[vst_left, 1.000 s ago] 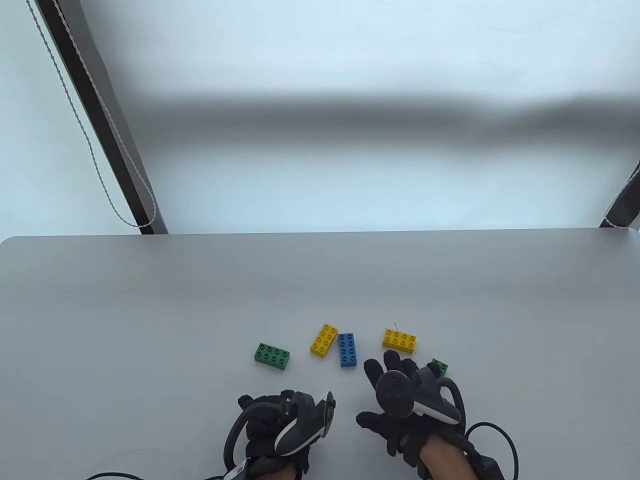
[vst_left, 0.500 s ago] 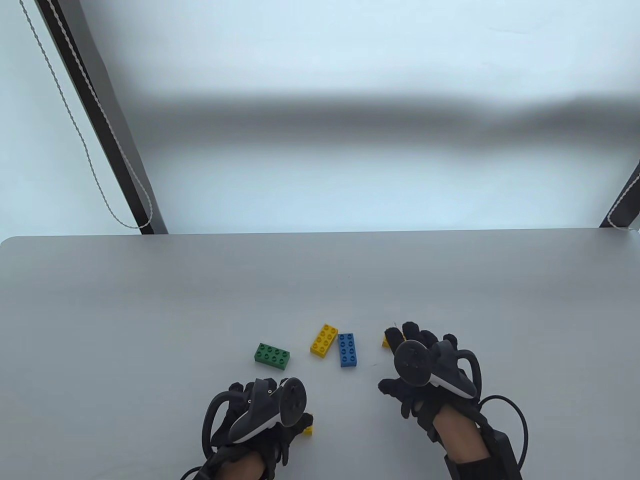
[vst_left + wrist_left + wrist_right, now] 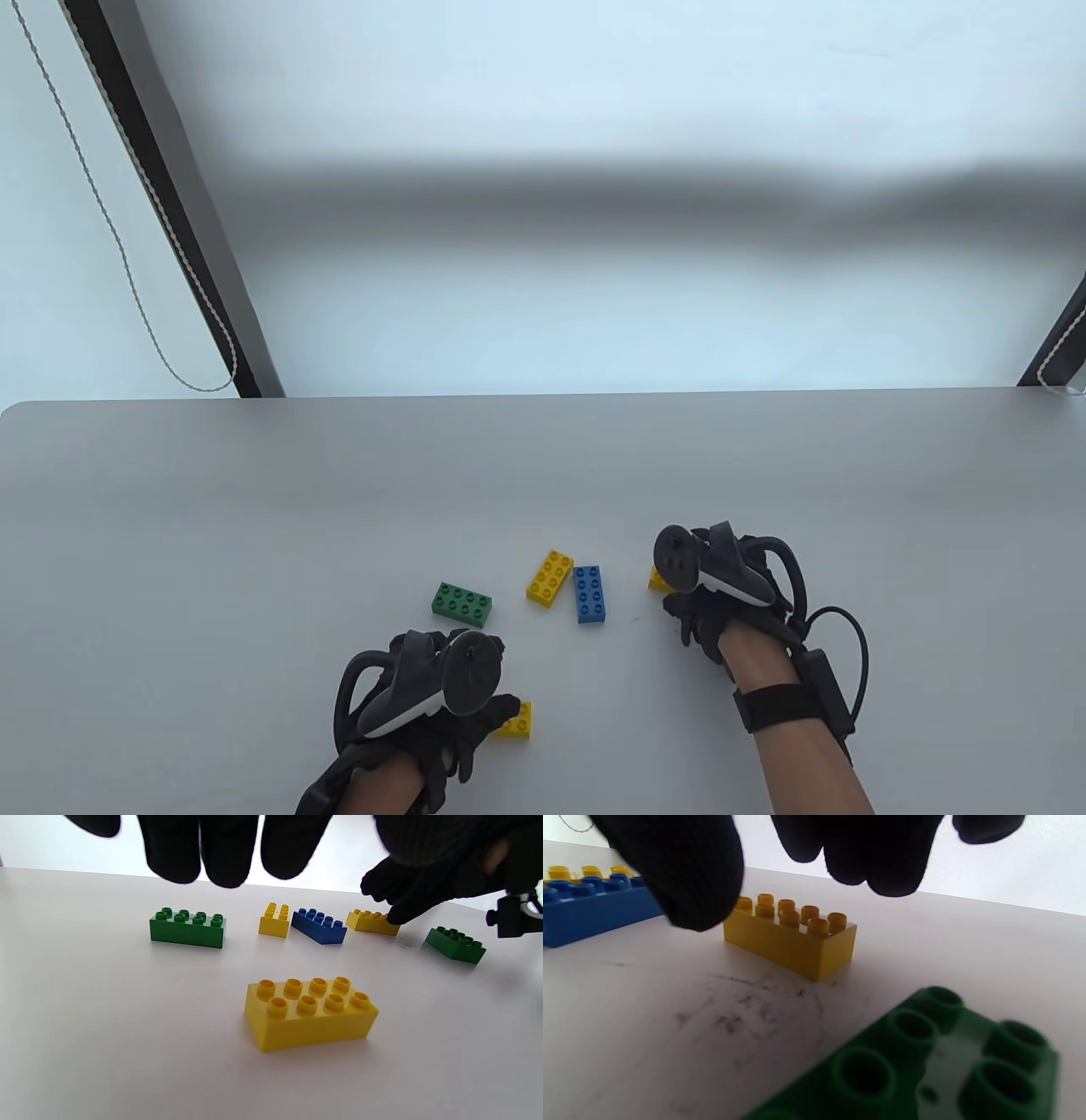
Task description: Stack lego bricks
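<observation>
While bricks (image 3: 312,1012) lie loose, fingers (image 3: 674,870) hover (unclasped).

A lab-like recording setup: bare grey table (image 3: 254,509), plain backdrop (image 3: 594,297).

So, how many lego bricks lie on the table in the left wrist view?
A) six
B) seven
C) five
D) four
A: three yellow bricks, two green bricks and one blue brick lie apart on the table, none stacked.
</observation>
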